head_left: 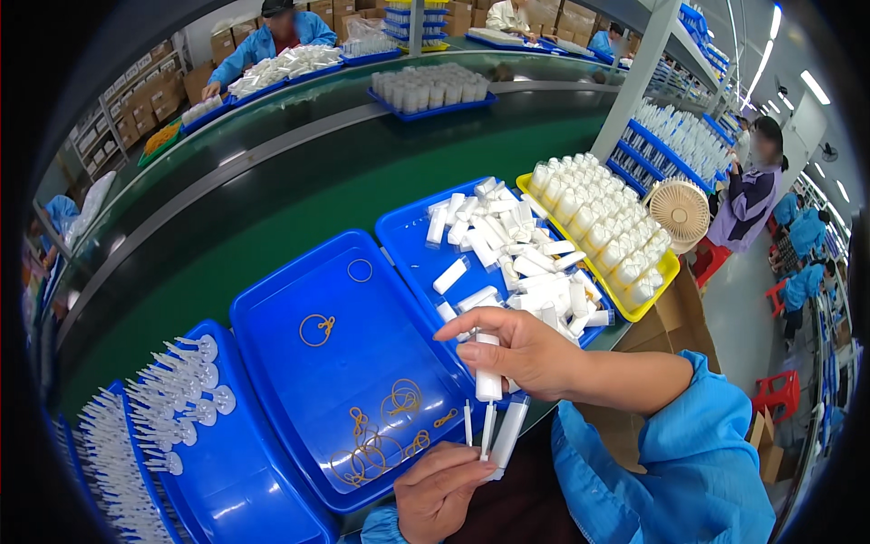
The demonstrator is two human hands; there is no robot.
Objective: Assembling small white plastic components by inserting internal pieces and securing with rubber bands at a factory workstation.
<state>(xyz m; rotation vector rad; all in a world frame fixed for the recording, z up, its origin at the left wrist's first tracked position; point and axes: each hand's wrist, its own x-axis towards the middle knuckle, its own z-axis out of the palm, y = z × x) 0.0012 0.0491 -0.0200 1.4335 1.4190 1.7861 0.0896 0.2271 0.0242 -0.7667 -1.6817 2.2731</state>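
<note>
Near the front edge of the trays, my left hand [439, 494] is closed around slim white plastic sticks [487, 433] and a wider white rectangular tube [511, 429], all standing tilted upward. Just above them, my right hand [535, 355] pinches a short white plastic sleeve [488, 374] between thumb and fingers, its index finger stretched out to the left. The sleeve's lower end is close over the sticks; I cannot tell whether they touch. Behind my right hand, a blue tray [408, 227] holds a heap of similar white sleeves [494, 238] with clear ends.
A blue tray [299, 408] at centre-left holds loose yellow rubber bands [370, 444]. Left of it, trays carry white stemmed pieces with clear round bases [204, 376]. A yellow tray [666, 276] of upright capped pieces stands at right, beside a fan [678, 213]. Co-workers sit across the green conveyor [317, 172].
</note>
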